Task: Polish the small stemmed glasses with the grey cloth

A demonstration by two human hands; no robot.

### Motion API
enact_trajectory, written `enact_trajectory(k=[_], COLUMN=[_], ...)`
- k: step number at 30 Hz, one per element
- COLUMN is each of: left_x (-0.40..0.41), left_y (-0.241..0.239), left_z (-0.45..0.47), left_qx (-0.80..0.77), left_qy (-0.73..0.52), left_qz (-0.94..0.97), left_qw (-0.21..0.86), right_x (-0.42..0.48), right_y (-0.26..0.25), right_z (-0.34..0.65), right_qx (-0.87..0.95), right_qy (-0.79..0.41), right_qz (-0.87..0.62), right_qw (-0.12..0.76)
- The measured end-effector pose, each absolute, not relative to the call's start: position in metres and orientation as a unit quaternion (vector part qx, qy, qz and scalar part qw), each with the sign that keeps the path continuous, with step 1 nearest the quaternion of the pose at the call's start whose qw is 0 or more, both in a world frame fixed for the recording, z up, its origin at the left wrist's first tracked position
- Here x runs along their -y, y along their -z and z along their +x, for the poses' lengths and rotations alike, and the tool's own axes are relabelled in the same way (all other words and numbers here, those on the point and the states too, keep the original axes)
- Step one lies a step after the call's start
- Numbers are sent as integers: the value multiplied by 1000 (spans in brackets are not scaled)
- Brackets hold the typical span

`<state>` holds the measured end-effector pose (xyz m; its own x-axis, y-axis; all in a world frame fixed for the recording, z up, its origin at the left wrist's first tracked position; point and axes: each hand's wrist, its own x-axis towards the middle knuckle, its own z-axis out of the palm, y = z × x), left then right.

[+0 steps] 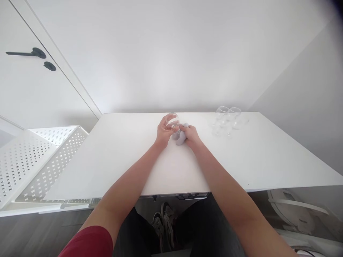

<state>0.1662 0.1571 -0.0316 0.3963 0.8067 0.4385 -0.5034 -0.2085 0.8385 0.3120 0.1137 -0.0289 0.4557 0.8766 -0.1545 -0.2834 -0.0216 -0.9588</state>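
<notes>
Over the far middle of the white table (120, 153), my left hand (163, 131) has its fingers wrapped round a clear wine glass (174, 118). My right hand (192, 133) pinches a pale grey cloth (181, 138) and presses it against the glass, close to the left fingertips. Part of the cloth hangs below the hands. The lower part of the glass is mostly hidden by the fingers and the cloth.
To the right on the table stand several clear glasses (222, 110) in a close group. A white perforated rack (53, 160) adjoins the table's left side. Behind are a wall and a door with a black handle (25, 53). A pale bag (292, 210) lies below at right.
</notes>
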Motion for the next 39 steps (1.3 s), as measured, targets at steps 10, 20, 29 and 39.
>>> enact_trajectory(k=[10,20,29,39], left_x=[-156,-154,-165,-163], left_y=[29,29,35,29], left_z=[166,169,166,161], left_qx=[-132,-143,-186,-214], left_qy=[-511,-521,-545,-503], left_qz=[587,551,480,477], left_qw=[614,636,661,689], right_x=[-107,-110,-103,-98], right_y=[19,25,12,8], right_z=[297,303,291,287], right_qx=[282,313,511,461], right_qy=[-602,-452,-367,-502], right_qz=[-456,-562,-538,-505], right_qw=[591,618,560,530])
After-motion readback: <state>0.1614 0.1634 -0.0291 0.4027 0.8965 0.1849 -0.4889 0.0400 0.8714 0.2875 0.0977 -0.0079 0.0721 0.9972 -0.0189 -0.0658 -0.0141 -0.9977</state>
